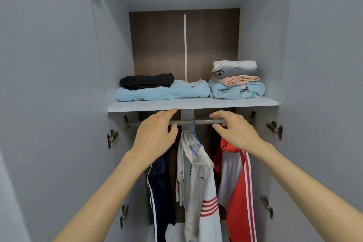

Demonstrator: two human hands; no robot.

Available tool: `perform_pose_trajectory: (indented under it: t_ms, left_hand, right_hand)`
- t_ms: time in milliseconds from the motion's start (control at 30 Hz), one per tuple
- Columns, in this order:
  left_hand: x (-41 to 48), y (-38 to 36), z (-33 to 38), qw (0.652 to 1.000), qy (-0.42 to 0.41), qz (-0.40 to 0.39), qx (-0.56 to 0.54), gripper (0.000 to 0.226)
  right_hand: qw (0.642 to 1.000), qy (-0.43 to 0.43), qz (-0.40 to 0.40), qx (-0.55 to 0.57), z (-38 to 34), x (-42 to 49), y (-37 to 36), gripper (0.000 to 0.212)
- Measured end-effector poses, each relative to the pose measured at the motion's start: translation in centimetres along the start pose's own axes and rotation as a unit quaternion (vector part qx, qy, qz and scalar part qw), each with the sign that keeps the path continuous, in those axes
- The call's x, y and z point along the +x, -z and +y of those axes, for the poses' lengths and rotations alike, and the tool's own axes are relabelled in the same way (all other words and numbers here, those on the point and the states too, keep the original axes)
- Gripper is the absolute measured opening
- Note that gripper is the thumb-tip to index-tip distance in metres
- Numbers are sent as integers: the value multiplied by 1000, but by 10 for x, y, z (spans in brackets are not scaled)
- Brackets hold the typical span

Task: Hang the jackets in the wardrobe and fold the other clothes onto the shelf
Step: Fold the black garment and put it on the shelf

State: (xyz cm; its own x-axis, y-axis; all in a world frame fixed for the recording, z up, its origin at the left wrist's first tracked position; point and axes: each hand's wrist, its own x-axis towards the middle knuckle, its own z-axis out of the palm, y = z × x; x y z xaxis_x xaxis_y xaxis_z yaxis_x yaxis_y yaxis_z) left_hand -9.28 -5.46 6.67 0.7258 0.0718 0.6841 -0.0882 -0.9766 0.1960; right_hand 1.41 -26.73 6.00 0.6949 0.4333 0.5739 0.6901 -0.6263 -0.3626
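Three jackets hang from the grey rail [188, 122]: a navy jacket [162, 192] at the left, a white hooded jacket [198, 186] on a blue hanger [195, 137] in the middle, a red and white jacket [238, 188] at the right. On the shelf [193, 105] lie a folded light blue garment [163, 91] with a black one [147, 81] on top, and a stack [236, 79] of white, grey, pink and light blue pieces. My left hand [155, 134] and my right hand [234, 130] hover in front of the rail, fingers relaxed, holding nothing.
Both wardrobe doors stand wide open, the left door [49, 104] and the right door [324, 94] flanking my arms. Metal hinges [275, 128] stick out along the side walls. A brown back panel [161, 45] closes the shelf compartment.
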Motion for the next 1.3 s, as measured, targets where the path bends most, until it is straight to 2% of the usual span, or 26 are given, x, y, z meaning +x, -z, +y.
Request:
perform_pose_trajectory:
  t_ms: [167,333,667,1000,1300]
  left_hand:
    - [-46,11,27,997,-22,-51,-50,49]
    - [-92,13,69,991,-51,-68,-108,46]
    - [-204,-1,178,966,-116,-163,-165,45]
    - [-339,-9,334,924,-175,-270,-204,42]
    - [-436,-27,415,878,-224,-344,-246,41]
  right_hand:
    - [997,-77,-10,-23,-19,-84,16,33]
    - [991,-128,-21,-33,-29,-171,50,31]
    - [972,-236,-18,-2,-34,-348,116,30]
    - [929,-366,6,-49,-21,-566,189,29]
    - [878,-474,48,-36,-19,-722,205,28]
